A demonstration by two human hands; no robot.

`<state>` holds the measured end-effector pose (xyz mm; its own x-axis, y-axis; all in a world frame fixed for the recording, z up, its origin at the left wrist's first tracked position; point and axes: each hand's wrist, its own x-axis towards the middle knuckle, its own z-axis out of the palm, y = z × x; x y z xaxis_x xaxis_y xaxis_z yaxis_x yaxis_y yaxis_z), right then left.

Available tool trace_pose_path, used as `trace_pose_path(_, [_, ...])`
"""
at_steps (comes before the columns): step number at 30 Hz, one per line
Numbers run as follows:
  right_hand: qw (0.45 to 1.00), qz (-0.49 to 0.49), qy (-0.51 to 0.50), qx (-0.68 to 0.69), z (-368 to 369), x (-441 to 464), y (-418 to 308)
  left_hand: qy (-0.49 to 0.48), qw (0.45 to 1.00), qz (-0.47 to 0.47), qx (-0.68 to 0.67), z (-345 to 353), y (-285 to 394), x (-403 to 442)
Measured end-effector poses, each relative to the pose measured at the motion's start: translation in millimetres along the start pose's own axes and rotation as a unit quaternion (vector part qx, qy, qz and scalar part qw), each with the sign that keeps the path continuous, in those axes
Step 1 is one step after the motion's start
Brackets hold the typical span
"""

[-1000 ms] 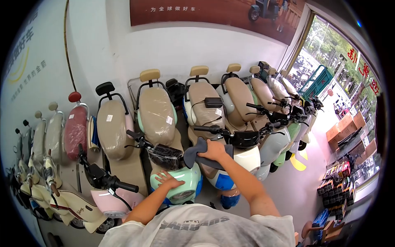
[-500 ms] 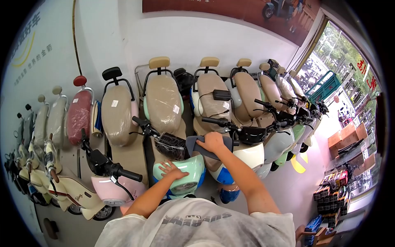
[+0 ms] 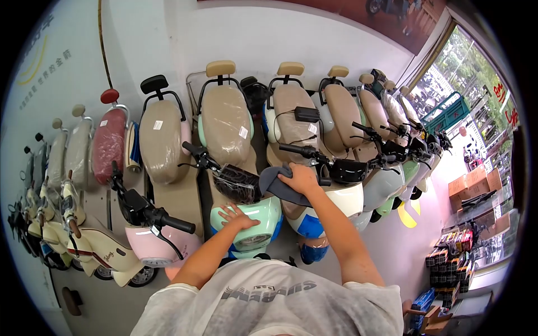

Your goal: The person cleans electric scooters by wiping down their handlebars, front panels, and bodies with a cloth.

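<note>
My left hand [image 3: 237,217] lies with its fingers spread on top of the mint-green front cover [image 3: 260,217] of a scooter. My right hand [image 3: 299,179] grips a dark grey cloth [image 3: 280,185], which hangs around the right handlebar end of that same scooter. Between my hands is the scooter's black dashboard [image 3: 238,183], wrapped in clear plastic. Just right of the cloth stands a cream scooter front [image 3: 340,200] with a blue patch. A black box with a cable [image 3: 306,114] rests on that scooter's tan seat.
Scooters with wrapped seats stand in a row along the white wall [image 3: 224,33]. A pink scooter [image 3: 159,243] is at my left, its handlebar grip [image 3: 176,223] reaching toward my forearm. Cardboard boxes [image 3: 469,183] and stacked packages [image 3: 448,263] are at the right by the window.
The view has shifted, so the scooters appear higher in it. My right hand and the cloth have moved about the handlebar end, and the cloth's folds have changed. My left hand stays on the green cover.
</note>
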<state>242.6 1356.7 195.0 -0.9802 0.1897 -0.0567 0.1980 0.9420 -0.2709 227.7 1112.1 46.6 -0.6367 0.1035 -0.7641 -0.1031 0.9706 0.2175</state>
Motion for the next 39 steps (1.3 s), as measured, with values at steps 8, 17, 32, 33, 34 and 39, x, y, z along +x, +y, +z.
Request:
trace_pose_path(8, [0.992, -0.062, 0.104, -0.046, -6.1, -45.6, 40.4, 0.0, 1.0, 0.019, -0.023, 1.5, -3.4, -2.3])
trace_pose_path(17, [0.988, -0.014, 0.105, -0.115, -28.2, -98.0, 100.9, 0.002, 1.0, 0.025, -0.017, 0.8, -3.5, -4.5])
trace_pose_path(32, [0.978, -0.104, 0.117, -0.135, 19.5, -82.4, 39.6, -0.007, 1.0, 0.024, -0.004, 0.8, -3.6, 0.7])
trace_pose_path(33, [0.978, -0.106, 0.116, -0.135, 21.9, -79.1, 35.1, -0.01, 1.0, 0.022, -0.001, 0.7, -3.8, 1.1])
trace_pose_path(34, [0.978, -0.113, 0.128, -0.121, 25.4, -75.0, 29.1, -0.01, 1.0, 0.021, -0.003, 0.7, -4.1, 1.5])
trace_pose_path(39, [0.974, -0.126, 0.164, -0.088, 25.2, -56.4, -17.5, -0.01, 1.0, 0.028, -0.008, -2.4, -4.3, -4.7])
